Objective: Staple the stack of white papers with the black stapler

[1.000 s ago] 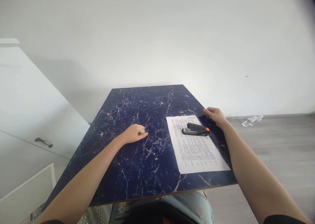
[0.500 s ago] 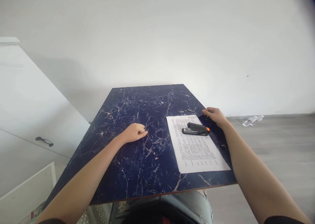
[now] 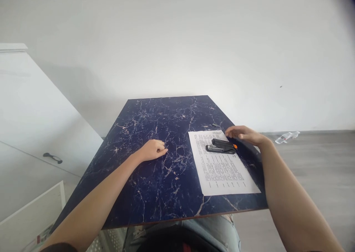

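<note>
My left hand [image 3: 152, 150] rests on the dark blue marbled table [image 3: 155, 193], its fingers curled into a loose fist with nothing seen in it. To its right lies a printed sheet of paper [image 3: 222, 172]. On the upper part of that sheet sits a black stapler [image 3: 222, 146] with an orange end, its jaws apart and pointing left. My right hand [image 3: 244, 133] hovers by the table's right edge, just beyond the stapler. Its fingers are stretched to the left, near the sheet's top right corner, and it holds nothing.
A small dark object [image 3: 214, 125] lies behind the sheet. White furniture with a black handle [image 3: 52, 157] stands at the left. Beyond the table is a pale wall [image 3: 166, 41]. A crumpled clear plastic bottle [image 3: 287, 137] lies on the grey floor at the right.
My right hand has opened from a pinch at the table's right edge, its fingers now extended toward the sheet. The left hand, stapler and sheet have stayed in place.
</note>
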### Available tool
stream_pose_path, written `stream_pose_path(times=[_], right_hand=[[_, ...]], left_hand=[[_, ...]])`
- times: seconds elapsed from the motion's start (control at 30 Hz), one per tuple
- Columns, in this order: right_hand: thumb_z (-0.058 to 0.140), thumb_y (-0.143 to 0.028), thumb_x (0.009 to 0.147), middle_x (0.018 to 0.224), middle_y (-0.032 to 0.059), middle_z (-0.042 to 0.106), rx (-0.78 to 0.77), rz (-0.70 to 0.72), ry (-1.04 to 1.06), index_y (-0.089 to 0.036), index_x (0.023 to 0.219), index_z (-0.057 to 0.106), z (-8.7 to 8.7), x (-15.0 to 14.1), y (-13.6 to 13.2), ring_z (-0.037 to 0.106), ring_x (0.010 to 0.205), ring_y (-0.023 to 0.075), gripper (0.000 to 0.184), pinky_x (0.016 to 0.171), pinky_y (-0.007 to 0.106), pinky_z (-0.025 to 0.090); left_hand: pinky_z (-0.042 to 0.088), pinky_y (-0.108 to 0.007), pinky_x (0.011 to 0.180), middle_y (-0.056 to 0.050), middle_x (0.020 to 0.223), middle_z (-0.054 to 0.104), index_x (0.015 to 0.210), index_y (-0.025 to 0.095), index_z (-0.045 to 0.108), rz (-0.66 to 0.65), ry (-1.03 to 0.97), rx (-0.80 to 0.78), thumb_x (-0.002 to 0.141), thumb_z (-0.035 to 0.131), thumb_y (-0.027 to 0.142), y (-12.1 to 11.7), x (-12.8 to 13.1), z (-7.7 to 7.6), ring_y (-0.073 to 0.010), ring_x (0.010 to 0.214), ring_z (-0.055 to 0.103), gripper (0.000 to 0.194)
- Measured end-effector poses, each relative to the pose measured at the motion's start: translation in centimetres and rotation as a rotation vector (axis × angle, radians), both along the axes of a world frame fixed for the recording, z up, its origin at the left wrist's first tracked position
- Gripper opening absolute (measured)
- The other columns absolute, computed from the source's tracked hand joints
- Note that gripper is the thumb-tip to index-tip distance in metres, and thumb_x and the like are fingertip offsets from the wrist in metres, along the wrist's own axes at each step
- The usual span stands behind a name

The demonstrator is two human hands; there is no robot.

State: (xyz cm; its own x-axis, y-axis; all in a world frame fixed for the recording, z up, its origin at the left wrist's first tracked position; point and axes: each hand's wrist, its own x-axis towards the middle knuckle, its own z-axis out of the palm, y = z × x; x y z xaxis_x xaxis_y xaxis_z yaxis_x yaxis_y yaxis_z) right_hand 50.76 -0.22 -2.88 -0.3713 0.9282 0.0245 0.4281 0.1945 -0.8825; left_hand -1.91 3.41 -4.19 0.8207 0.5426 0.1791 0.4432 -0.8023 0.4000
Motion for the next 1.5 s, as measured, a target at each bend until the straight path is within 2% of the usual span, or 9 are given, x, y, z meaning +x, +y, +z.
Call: stream_pose_path(times=[0.1, 0.23, 0.47, 0.6, 0.77, 0.9, 1.2, 1.37, 1.5], right_hand=[[0.082, -0.067, 0.068, 0.108, 0.0102, 0.071, -0.139, 0.192, -0.083, -0.023, 0.127, 0.071, 1.9, -1.8, -0.7, 0.064, 0.091, 0.0253, 0.074, 0.083, 0.04, 0.052], [0.079, -0.051, 0.081, 0.119, 0.0102, 0.072, -0.317, 0.347, -0.142, -0.024, 0.129, 0.071, 3.3, -4.0, -0.9, 0.067, 0.103, 0.0272, 0.056, 0.09, 0.041, 0.054], [0.076, -0.054, 0.083, 0.11, 0.0088, 0.074, -0.214, 0.359, -0.244, -0.021, 0.12, 0.077, 3.2, -5.1, -0.2, 0.066, 0.093, 0.0248, 0.049, 0.085, 0.038, 0.052], [0.074, -0.053, 0.086, 0.11, 0.008, 0.075, -0.14, 0.379, -0.205, -0.022, 0.121, 0.077, 2.8, -7.8, 0.5, 0.065, 0.093, 0.0233, 0.048, 0.084, 0.036, 0.051], [0.073, -0.055, 0.087, 0.109, 0.0069, 0.075, -0.048, 0.329, -0.06, -0.022, 0.118, 0.078, 1.5, -14.3, 1.2, 0.067, 0.097, 0.0244, 0.045, 0.084, 0.036, 0.052], [0.066, -0.056, 0.093, 0.11, 0.0046, 0.074, 0.077, 0.321, -0.022, -0.025, 0.118, 0.077, 0.2, -21.2, 1.5, 0.066, 0.097, 0.0244, 0.041, 0.087, 0.037, 0.052], [0.065, -0.049, 0.093, 0.108, -0.0057, 0.074, 0.192, 0.435, 0.034, -0.036, 0.116, 0.076, -0.7, -35.4, 3.6, 0.067, 0.095, 0.0206, 0.029, 0.082, 0.031, 0.051], [0.062, -0.05, 0.094, 0.112, -0.0115, 0.074, 0.195, 0.472, 0.038, -0.042, 0.119, 0.074, -0.7, -38.4, 4.1, 0.068, 0.1, 0.0193, 0.029, 0.086, 0.029, 0.053], [0.061, -0.05, 0.098, 0.118, -0.0067, 0.074, 0.291, 0.384, -0.035, -0.036, 0.131, 0.069, -0.5, -36.8, 5.2, 0.068, 0.101, 0.0185, 0.037, 0.085, 0.027, 0.053]], left_hand=[[0.034, -0.027, 0.063, 0.002, 0.061, 0.041, 0.056, 0.017, 0.034, -0.028, -0.013, 0.06, 0.103, 0.048, 0.033, -0.4, 0.3, -0.1, -0.011, 0.059, 0.044, 0.052], [0.034, -0.027, 0.06, 0.001, 0.059, 0.044, 0.055, 0.018, 0.039, -0.147, -0.046, 0.193, 0.102, 0.051, 0.03, -2.1, 1.7, 0.2, -0.0124, 0.062, 0.046, 0.05], [0.029, -0.028, 0.049, 0.001, 0.057, 0.046, 0.055, 0.018, 0.046, -0.411, -0.222, 0.36, 0.097, 0.057, 0.026, -9.2, 6.9, 1.6, -0.0119, 0.058, 0.044, 0.045], [0.036, -0.029, 0.046, 0.0, 0.065, 0.057, 0.059, 0.02, 0.056, -0.725, -0.248, 0.417, 0.097, 0.059, 0.033, -14.9, 9.7, 0.1, -0.0136, 0.062, 0.051, 0.04], [0.038, -0.032, 0.042, 0.0, 0.076, 0.068, 0.056, 0.024, 0.062, -0.902, 0.027, 0.2, 0.078, 0.073, 0.022, -19.3, 11.1, -3.0, -0.0167, 0.073, 0.062, 0.025], [0.026, -0.032, 0.037, -0.002, 0.068, 0.066, 0.045, 0.024, 0.056, -1.016, 0.145, 0.046, 0.068, 0.074, 0.015, -19.3, 11.7, -3.8, -0.0188, 0.073, 0.063, 0.031], [0.031, -0.032, 0.041, -0.002, 0.076, 0.07, 0.047, 0.024, 0.057, -1.045, 0.157, 0.039, 0.075, 0.072, 0.018, -18.6, 11.6, -2.9, -0.0203, 0.08, 0.065, 0.032], [0.04, -0.035, 0.047, -0.001, 0.081, 0.073, 0.052, 0.026, 0.059, -1.042, 0.18, 0.037, 0.073, 0.077, 0.019, -18.6, 11.5, -3.5, -0.0208, 0.081, 0.065, 0.029], [0.041, -0.035, 0.048, -0.002, 0.081, 0.073, 0.05, 0.025, 0.057, -1.054, 0.16, 0.016, 0.074, 0.075, 0.02, -18.5, 11.7, -3.6, -0.0211, 0.081, 0.066, 0.03]])
